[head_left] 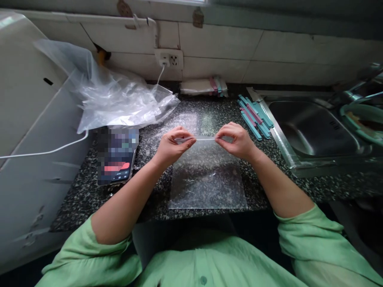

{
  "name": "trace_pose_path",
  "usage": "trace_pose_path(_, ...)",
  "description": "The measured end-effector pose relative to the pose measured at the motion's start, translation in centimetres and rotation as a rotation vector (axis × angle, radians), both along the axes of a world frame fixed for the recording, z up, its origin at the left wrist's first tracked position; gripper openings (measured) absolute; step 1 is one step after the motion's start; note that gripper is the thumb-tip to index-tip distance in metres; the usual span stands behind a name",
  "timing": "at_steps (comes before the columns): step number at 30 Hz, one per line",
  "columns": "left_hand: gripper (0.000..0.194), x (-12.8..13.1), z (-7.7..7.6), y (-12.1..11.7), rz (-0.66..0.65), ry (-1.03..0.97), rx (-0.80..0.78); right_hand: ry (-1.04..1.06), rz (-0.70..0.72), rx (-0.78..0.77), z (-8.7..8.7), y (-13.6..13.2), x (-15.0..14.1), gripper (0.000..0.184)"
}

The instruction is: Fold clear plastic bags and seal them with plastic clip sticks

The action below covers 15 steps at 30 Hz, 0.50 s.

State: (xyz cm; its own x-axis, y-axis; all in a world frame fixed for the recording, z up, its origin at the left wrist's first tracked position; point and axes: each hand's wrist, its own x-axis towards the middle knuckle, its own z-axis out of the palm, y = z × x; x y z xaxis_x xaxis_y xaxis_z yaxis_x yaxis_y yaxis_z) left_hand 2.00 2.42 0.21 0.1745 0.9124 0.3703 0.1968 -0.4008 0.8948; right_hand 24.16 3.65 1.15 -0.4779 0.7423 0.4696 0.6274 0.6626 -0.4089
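A clear plastic bag (pixel 208 179) lies flat on the dark speckled countertop, its lower edge close to the counter's front. My left hand (pixel 176 145) pinches the bag's top edge on the left side. On the right side of that same edge, my right hand (pixel 235 139) pinches it too. Between the two hands the edge runs straight as a narrow whitish strip. Several teal and pink bag-sealing clips (pixel 254 115) lie beyond my right hand, apart from it.
Crumpled clear plastic bags (pixel 119 99) are heaped at the back left, with a phone (pixel 118 155) below them. A white cable runs to a wall socket (pixel 169 59). A packet with clips (pixel 203 87) lies by the wall. The steel sink (pixel 314 127) is at right, holding a green basin (pixel 363 123).
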Motion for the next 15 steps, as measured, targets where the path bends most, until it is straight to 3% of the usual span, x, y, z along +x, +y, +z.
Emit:
trace_pose_path(8, 0.015, -0.09, -0.43, 0.25, 0.009, -0.029, -0.032, -0.015, -0.047, 0.067, -0.21, -0.13, -0.58, 0.012)
trace_pose_path(15, 0.015, -0.38, -0.37, 0.40, 0.027, -0.044, -0.012, 0.003, -0.043, 0.016, 0.23, -0.03, 0.19, 0.010)
